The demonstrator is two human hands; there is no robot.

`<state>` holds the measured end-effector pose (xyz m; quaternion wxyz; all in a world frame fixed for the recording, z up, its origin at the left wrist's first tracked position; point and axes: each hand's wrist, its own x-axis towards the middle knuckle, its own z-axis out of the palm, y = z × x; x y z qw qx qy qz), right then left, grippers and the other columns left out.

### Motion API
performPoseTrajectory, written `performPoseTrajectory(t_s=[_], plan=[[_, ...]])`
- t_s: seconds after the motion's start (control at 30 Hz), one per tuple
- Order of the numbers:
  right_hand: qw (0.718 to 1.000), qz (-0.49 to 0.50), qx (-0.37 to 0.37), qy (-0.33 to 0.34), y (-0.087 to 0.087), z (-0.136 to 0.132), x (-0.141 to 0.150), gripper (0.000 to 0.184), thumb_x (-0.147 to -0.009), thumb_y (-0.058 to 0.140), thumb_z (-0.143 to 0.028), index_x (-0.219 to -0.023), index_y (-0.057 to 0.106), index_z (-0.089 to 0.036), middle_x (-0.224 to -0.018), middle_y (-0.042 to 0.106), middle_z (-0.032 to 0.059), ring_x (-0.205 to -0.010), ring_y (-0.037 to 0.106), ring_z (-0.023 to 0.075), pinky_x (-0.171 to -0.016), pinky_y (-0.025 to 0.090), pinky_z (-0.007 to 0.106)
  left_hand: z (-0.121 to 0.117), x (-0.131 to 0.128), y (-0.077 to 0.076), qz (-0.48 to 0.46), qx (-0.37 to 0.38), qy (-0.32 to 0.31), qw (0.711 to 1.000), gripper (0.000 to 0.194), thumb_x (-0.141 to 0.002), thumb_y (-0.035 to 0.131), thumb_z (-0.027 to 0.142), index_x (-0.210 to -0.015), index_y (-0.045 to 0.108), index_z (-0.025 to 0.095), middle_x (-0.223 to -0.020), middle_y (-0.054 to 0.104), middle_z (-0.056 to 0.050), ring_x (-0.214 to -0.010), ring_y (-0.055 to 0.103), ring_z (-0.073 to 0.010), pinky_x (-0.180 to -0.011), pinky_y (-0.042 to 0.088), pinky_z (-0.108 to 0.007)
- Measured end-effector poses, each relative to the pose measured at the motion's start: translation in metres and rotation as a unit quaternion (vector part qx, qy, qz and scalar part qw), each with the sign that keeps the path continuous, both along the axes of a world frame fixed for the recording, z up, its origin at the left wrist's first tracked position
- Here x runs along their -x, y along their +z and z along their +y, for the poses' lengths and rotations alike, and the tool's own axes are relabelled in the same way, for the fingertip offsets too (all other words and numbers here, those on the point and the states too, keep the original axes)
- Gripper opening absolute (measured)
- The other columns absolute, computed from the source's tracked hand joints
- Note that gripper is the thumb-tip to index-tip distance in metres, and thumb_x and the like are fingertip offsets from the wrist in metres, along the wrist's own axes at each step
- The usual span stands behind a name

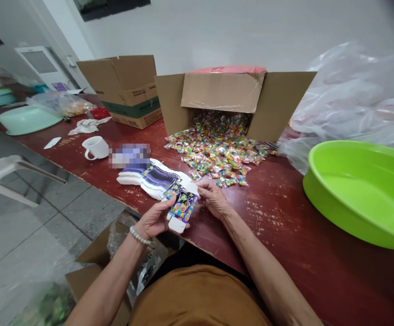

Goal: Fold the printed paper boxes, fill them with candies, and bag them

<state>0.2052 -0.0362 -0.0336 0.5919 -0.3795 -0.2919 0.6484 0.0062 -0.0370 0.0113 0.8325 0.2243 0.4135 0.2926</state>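
A small printed candy box point(184, 204), dark purple with a green cartoon figure and white end flaps, is held over the table's front edge. My left hand point(158, 218), with a beaded bracelet at the wrist, is closed around its left side. At the upper right corner of the box, the fingers of my right hand point(213, 198) pinch a white flap. Just beyond lies a fanned stack of flat printed cartons point(156, 177). Past my right hand, many small wrapped candies point(220, 156) spill from a cardboard box point(222, 93) tipped on its side.
To the right stands a lime green basin point(359, 199) with clear plastic bags point(349, 104) behind it. A white mug point(95, 148) and another cardboard box point(125, 93) are at left on the red table point(264, 213). Below the edge sits an open carton point(84, 276); a white stool point(10, 174) stands left.
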Motion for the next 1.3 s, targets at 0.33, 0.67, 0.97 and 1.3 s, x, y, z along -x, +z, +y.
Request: performPoseTrajectory(t_s=[0.33, 0.67, 0.97, 1.3], plan=[[0.999, -0.045, 0.015, -0.013, -0.005, -0.001, -0.002, 0.04, -0.053, 0.084, -0.044, -0.075, 0.064, -0.018, -0.063, 0.063, -0.0029, -0.051, 0.055, 0.0097, -0.048, 0.045, 0.022, -0.007, -0.019, -0.02, 0.287, -0.323, 0.044, 0.901, 0.035, -0.079, 0.062, 0.048, -0.083, 0.068, 0.014, -0.072, 0.069, -0.005, -0.069, 0.065, -0.0204, -0.068, 0.053, -0.032], [0.983, -0.153, 0.028, -0.099, 0.006, -0.021, -0.036, 0.027, -0.062, 0.077, -0.037, -0.075, 0.062, -0.018, -0.061, 0.062, -0.0035, -0.05, 0.054, 0.0093, -0.047, 0.042, 0.021, 0.017, -0.003, -0.002, 0.436, -0.466, 0.133, 0.758, 0.038, -0.07, 0.073, 0.042, -0.1, 0.071, 0.019, -0.125, 0.062, -0.012, -0.119, 0.05, -0.0303, -0.094, 0.042, -0.036], [0.985, -0.121, -0.123, 0.009, 0.041, -0.042, -0.019, 0.027, -0.071, 0.079, -0.041, -0.082, 0.067, -0.02, -0.077, 0.068, -0.0005, -0.068, 0.06, 0.0123, -0.065, 0.048, 0.025, -0.031, -0.029, 0.007, -0.073, -0.16, -0.288, 0.941, 0.054, -0.071, 0.077, 0.051, -0.11, 0.067, 0.014, -0.098, 0.074, -0.015, -0.077, 0.073, -0.0277, -0.068, 0.054, -0.034], [0.985, -0.115, -0.127, -0.025, 0.06, -0.055, -0.011, 0.03, -0.075, 0.076, -0.042, -0.095, 0.066, -0.022, -0.09, 0.067, 0.0013, -0.072, 0.06, 0.0115, -0.069, 0.051, 0.025, -0.045, -0.038, 0.02, 0.054, -0.231, -0.176, 0.955, 0.037, -0.066, 0.083, 0.036, -0.091, 0.07, 0.013, -0.067, 0.071, -0.005, -0.057, 0.068, -0.0174, -0.055, 0.052, -0.024]])
